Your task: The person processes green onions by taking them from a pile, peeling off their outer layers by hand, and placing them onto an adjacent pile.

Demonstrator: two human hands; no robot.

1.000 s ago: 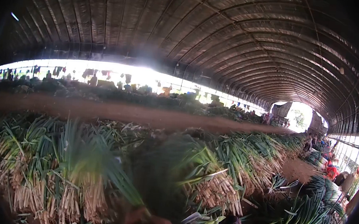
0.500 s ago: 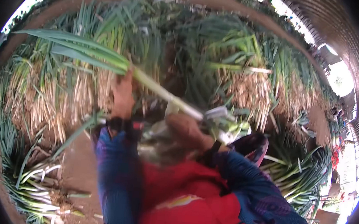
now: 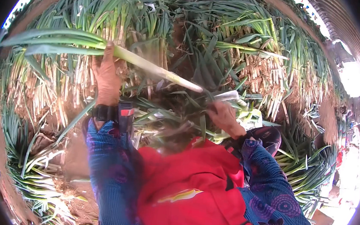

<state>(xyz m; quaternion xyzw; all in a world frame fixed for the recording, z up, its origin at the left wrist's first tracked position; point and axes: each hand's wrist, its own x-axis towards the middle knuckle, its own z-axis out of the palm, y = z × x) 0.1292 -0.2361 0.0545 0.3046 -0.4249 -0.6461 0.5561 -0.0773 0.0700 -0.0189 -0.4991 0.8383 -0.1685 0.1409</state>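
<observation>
My left hand [image 3: 107, 75] is closed around a long green onion [image 3: 158, 70], where its green leaves meet the pale stem. The leaves reach out to the left, and the white root end points right and slightly down. Close below that root end is my right hand [image 3: 227, 117], its fingers curled and smeared by motion; what they hold, if anything, cannot be made out. A pale cut stalk [image 3: 228, 95] lies just beyond the right hand. Under both hands are loose trimmed leaves [image 3: 163, 113], partly blurred.
Upright bunches of green onions [image 3: 51, 77] line the left, and more bunches [image 3: 267, 81] stand at the right. Loose onions lie in a heap at lower left [image 3: 35, 177] and another at right [image 3: 306, 169]. My knee [image 3: 269, 138] is beside the right hand.
My right hand has moved right and a little up, to just below the onion's root end. My left hand has shifted left and up with the onion. The view has tilted slightly.
</observation>
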